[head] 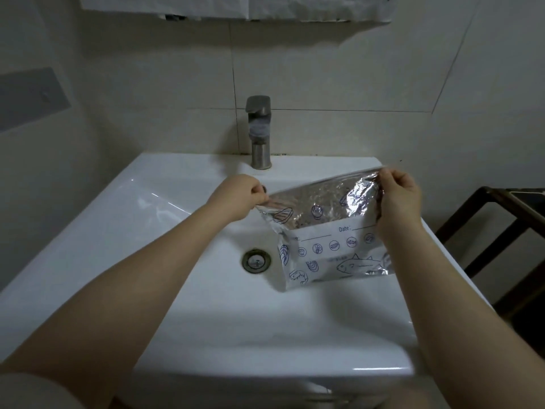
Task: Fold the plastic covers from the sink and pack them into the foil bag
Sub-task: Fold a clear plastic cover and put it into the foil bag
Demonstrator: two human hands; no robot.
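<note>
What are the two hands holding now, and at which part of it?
Both hold the foil bag at its top edge: the left hand pinches the left corner, the right hand pinches the right corner.

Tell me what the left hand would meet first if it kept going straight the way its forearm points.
Probably the silvery foil bag itself: the left hand already pinches its top left corner. Beyond that lies the white ceramic sink back ledge, then the tiled wall; depth is unclear from one view.

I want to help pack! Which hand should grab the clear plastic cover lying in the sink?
Probably the left hand: the clear plastic cover lies on its side, while the right hand can keep holding the foil bag.
</note>
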